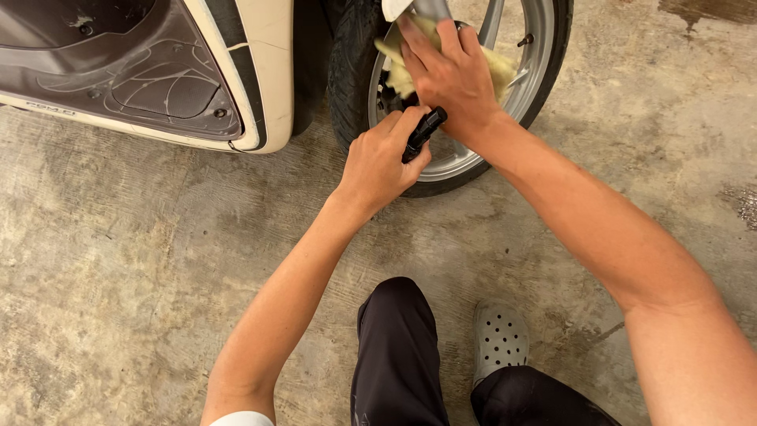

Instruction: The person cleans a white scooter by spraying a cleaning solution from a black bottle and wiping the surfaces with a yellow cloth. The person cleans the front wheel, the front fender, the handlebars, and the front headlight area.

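Observation:
My right hand (449, 75) presses a pale yellow cloth (501, 67) against the hub of a scooter's front wheel (536, 71). The wheel has a silver rim and a black tyre (351, 71). My left hand (382, 158) is closed around a small black object (424, 132), which looks like a spray nozzle or tool, held just below my right hand and close to the rim. Most of that object is hidden in my fist.
The scooter's cream and dark grey body panel (158, 79) fills the upper left. The ground is stained bare concrete (118, 276). My knee in black trousers (394, 347) and a grey clog (499, 335) are at the bottom centre.

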